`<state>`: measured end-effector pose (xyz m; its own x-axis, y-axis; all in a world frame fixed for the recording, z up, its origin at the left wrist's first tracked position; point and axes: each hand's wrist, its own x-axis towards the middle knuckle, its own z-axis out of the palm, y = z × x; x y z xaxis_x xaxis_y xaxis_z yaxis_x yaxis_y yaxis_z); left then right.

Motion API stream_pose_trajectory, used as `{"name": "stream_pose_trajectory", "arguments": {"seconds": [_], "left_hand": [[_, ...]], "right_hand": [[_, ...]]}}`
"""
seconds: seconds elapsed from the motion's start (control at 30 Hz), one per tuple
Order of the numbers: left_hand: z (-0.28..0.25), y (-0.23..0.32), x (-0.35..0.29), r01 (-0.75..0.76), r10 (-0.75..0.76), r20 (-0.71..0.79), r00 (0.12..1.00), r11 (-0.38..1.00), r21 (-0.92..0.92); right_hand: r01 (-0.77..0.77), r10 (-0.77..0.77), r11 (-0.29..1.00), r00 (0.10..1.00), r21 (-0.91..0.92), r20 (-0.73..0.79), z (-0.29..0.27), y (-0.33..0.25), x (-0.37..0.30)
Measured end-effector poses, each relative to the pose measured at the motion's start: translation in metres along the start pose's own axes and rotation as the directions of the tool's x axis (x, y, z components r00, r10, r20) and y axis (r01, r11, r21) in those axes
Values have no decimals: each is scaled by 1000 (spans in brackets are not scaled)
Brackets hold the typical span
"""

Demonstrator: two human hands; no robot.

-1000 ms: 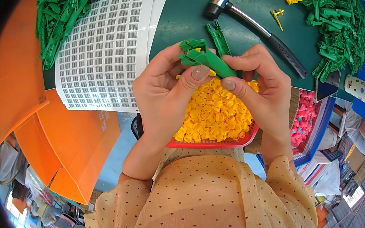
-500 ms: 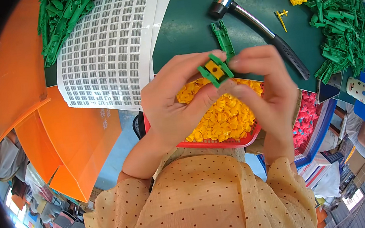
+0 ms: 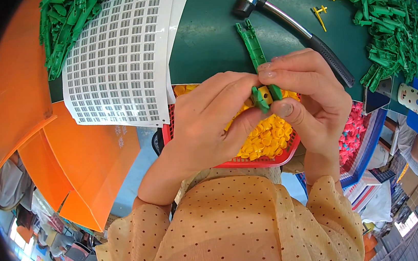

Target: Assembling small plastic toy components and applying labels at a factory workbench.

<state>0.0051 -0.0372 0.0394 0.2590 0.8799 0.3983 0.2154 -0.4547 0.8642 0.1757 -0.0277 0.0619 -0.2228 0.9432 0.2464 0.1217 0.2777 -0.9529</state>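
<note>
Between my two hands is a small green plastic part with a yellow block (image 3: 265, 94) set in its middle. My left hand (image 3: 217, 114) pinches its left green piece (image 3: 259, 100) between thumb and fingers. On the other side, the fingertips and thumb of my right hand (image 3: 314, 100) grip the right green piece (image 3: 276, 92). Just beyond the fingers, a long green plastic shell (image 3: 252, 45) lies on the table. Below the hands sits a red basket (image 3: 269, 163) full of small yellow plastic pieces (image 3: 267, 139), partly covered by my hands.
A mallet (image 3: 292, 23) rests on the dark green table (image 3: 209, 37). Printed sticker sheets (image 3: 114, 64) lie left, near a green parts pile (image 3: 70, 25); another pile (image 3: 393, 32) is at right. Small yellow parts (image 3: 320, 17), a phone (image 3: 378, 96) and a blue crate (image 3: 363, 169) are also right.
The green part has turned and shifted slightly right and down. Its two green pieces now sit farther apart, with the yellow block between them. My left hand has moved right with it.
</note>
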Motion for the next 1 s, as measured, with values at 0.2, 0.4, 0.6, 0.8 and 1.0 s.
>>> {"name": "stream_pose_trajectory", "arguments": {"seconds": [0.2,0.4,0.6,0.8,1.0], "left_hand": [[-2,1,-1,-14,12,33,999,997,78],[-12,4,9,-58,34,177,984,990,128],[-16,6,8,-122,56,282,958,967,222],[-14,5,8,-80,19,251,968,969,234],[-16,-2,-5,139,-140,31,990,990,28]], "right_hand": [[12,-11,1000,998,-14,69,-5,5,1],[35,-40,997,996,63,81,-12,6,0],[96,-95,995,981,4,171,-16,8,-3],[22,-37,990,993,137,111,-10,20,-11],[-66,77,973,996,222,-41,-4,13,-16]]}}
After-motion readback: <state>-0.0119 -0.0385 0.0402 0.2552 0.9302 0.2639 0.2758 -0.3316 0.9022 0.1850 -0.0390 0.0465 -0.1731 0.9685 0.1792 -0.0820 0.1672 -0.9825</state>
